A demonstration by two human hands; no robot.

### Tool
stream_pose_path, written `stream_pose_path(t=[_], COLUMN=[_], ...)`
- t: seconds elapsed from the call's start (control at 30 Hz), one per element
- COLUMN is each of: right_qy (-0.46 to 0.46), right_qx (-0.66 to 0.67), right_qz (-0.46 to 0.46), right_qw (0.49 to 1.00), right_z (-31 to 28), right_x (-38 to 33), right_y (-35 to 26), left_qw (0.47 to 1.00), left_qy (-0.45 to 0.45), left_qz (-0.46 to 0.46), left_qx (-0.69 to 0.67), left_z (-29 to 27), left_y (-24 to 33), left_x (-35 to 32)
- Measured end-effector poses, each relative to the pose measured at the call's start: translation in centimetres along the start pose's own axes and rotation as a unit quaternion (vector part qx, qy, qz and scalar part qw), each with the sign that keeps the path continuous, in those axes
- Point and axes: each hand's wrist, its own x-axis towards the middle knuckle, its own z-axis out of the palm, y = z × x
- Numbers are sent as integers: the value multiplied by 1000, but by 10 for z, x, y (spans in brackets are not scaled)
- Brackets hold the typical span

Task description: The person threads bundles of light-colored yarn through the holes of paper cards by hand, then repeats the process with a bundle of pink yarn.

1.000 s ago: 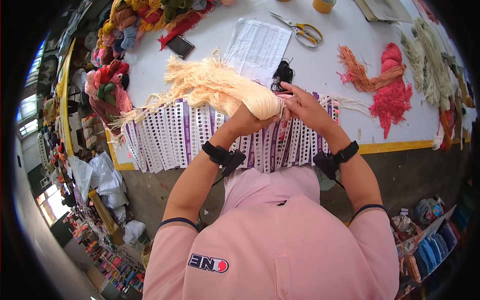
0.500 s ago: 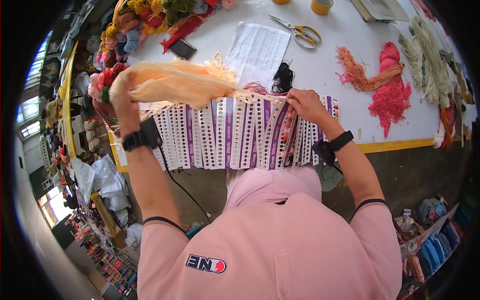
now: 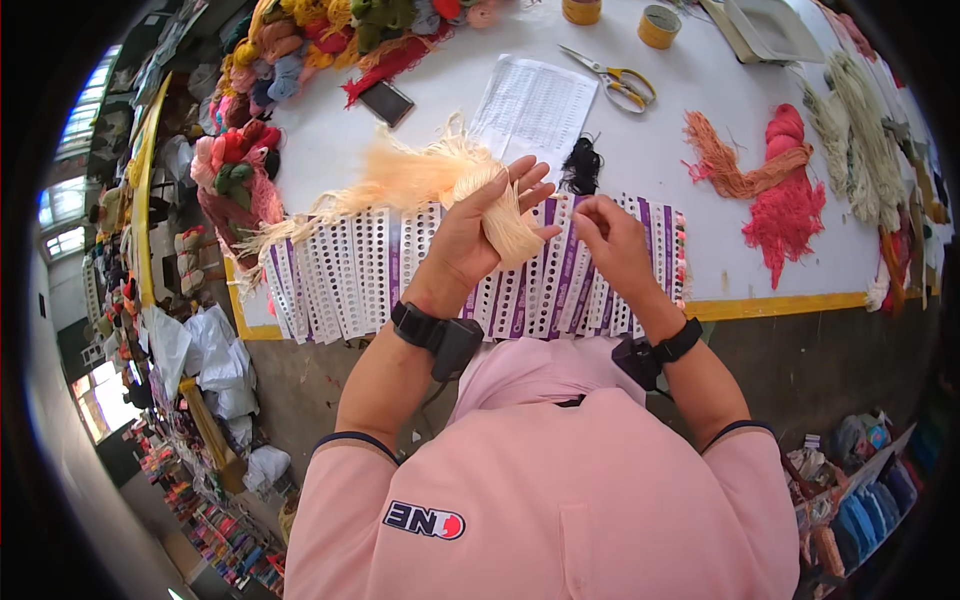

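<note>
The left hand [image 3: 478, 232] held a cream yarn bundle [image 3: 420, 180] above the near edge of the table [image 3: 700, 90]. The palm was pressed to the bundle and the fingers [image 3: 528, 178] were spread wide rather than curled, so the loop of yarn draped over the hand and hung there instead of being squeezed; that likely kept the strands loose enough to draw singly. The bundle's frayed tail ran off toward 10 o'clock, clear of the working area.

The right hand [image 3: 612, 240] sat just beside it at 3 o'clock, fingertips pinched together. It seemed to nip a single strand from the bundle, though the strand was too thin to make out for certain. It hovered directly over the perforated cards [image 3: 350, 275], which lay fanned side by side along the table's near edge, probably so each hole stayed within easy reach of both hands.

A small black tuft [image 3: 580, 168] lay just past the cards at 12 o'clock from the hands, near a printed sheet [image 3: 530, 100]. Scissors [image 3: 615, 78] rested beyond the sheet, a phone [image 3: 385, 102] at 11 o'clock. Orange yarn [image 3: 735, 165] and red yarn [image 3: 785, 200] lay at 2 o'clock, well apart from the hands, and heaps of mixed skeins [image 3: 300, 45] crowded the far-left corner, seemingly parked as stock rather than in use.
</note>
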Motion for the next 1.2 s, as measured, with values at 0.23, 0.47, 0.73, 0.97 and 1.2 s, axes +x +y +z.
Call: stream_pose_path(t=[0.23, 0.47, 0.73, 0.97, 1.2], right_qy=[-87, -91, -76, -85, -111], right_qx=[295, 384, 364, 345, 373], right_qz=[144, 193, 163, 148, 161], right_qw=[941, 898, 914, 923, 907], right_z=[18, 8, 4, 4, -1], right_x=[3, -10, -15, -18, -19], right_y=[-32, -32, -34, -38, -47], left_qw=[997, 999, 997, 997, 996], left_qy=[-33, -35, -54, -66, -71], left_qz=[-20, -3, -5, -22, -22], left_qx=[60, 36, 49, 39, 49], left_z=[-4, -11, -5, -3, -5], left_y=[-20, -16, -14, -16, -15], left_x=[3, -2, -7, -12, -14])
